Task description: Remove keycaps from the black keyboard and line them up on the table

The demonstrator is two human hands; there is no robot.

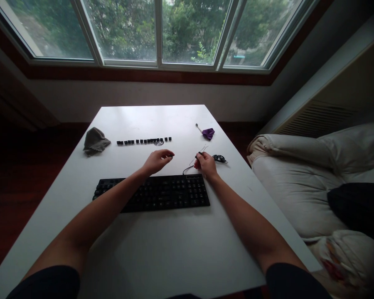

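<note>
A black keyboard (152, 193) lies on the white table (162, 253) in front of me. My left hand (157, 160) hovers just beyond it, fingertips pinched together; whether it holds anything is too small to tell. My right hand (206, 165) rests past the keyboard's right end, closed on a thin wire tool with a small black tip. A row of loose black keycaps (143, 141) lies farther back, with a small round object at its right part.
A grey cloth (95, 140) sits at the back left of the table. A purple-headed brush (207, 132) lies at the back right, a black coiled cable (220, 158) beside my right hand. A bed with white bedding (311, 178) stands to the right, windows ahead.
</note>
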